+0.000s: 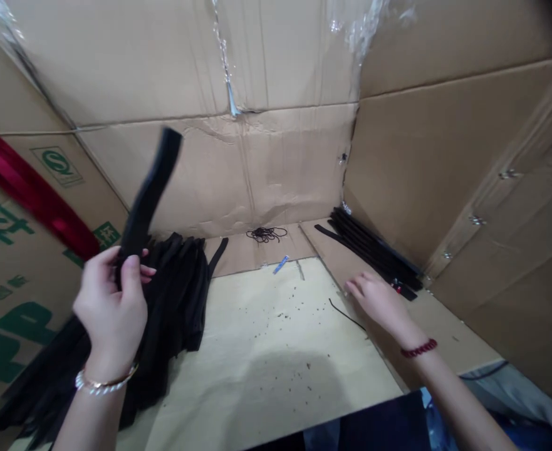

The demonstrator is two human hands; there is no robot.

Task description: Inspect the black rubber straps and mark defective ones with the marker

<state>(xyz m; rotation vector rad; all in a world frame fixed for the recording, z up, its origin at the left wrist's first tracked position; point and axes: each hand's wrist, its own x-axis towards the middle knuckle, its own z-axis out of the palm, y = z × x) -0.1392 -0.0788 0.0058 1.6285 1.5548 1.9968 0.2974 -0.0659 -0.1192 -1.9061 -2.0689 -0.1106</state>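
Observation:
A black strip stands up from my left hand, whose thumb and fingers are closed on its lower end. Behind and below that hand lies a heap of black strips. My right hand hovers over the right part of the work surface, its fingers drawn together; whether they hold anything is too small to make out. A thin black cord lies just below its fingertips. Close by, a stack of black strips rests along the right cardboard wall.
Cardboard walls enclose the back and sides. A tangle of black cord and a small blue item lie at the back. Dark crumbs dot the pale surface. A red band slants across the left.

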